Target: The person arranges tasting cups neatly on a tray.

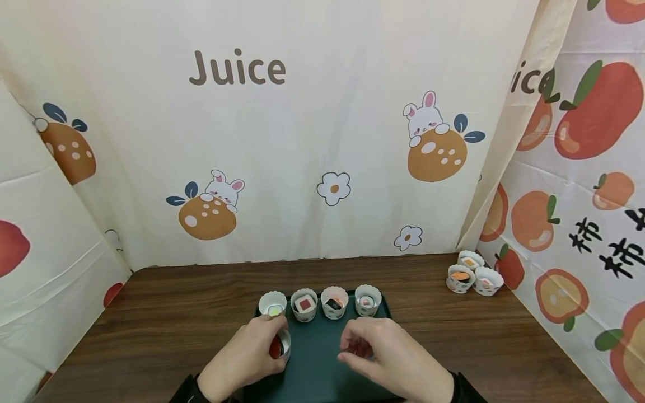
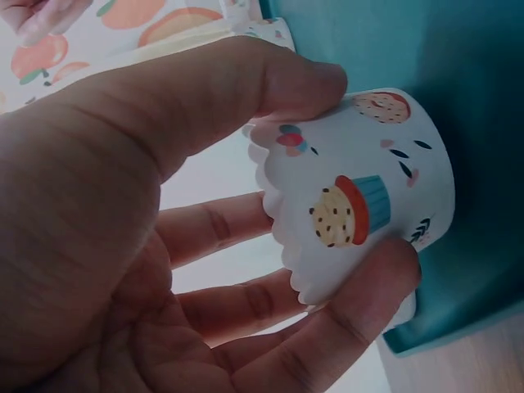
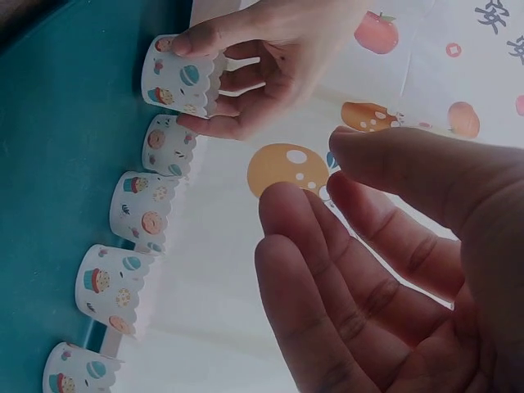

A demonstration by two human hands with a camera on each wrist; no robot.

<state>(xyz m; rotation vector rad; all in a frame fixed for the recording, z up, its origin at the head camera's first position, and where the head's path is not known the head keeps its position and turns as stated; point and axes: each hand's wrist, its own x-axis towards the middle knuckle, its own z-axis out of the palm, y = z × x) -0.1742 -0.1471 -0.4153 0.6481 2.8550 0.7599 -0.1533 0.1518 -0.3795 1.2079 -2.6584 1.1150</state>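
A white paper baking cup with a scalloped rim and muffin prints [image 2: 327, 164] is in my left hand [image 1: 252, 348]. Thumb and fingers grip its sides at the left of a dark green tray [image 1: 317, 358]; something reddish-brown and dark shows inside. Beyond it, several similar cups line the tray's far edge: one with a yellow-green piece [image 1: 272, 303], one with a white block bearing a red square [image 1: 304, 305], one with a pink and black piece [image 1: 335, 303], one with a round whitish piece [image 1: 368, 300]. My right hand [image 1: 385, 352] hovers above the tray's right side, fingers loosely bent, holding nothing.
Three more filled cups cluster at the table's back right: one with an orange and black piece [image 1: 461, 278], a rear one [image 1: 470, 259] and a right one [image 1: 487, 281]. The brown wooden table [image 1: 201, 296] meets printed cloth [image 1: 282, 140] at the back and both sides.
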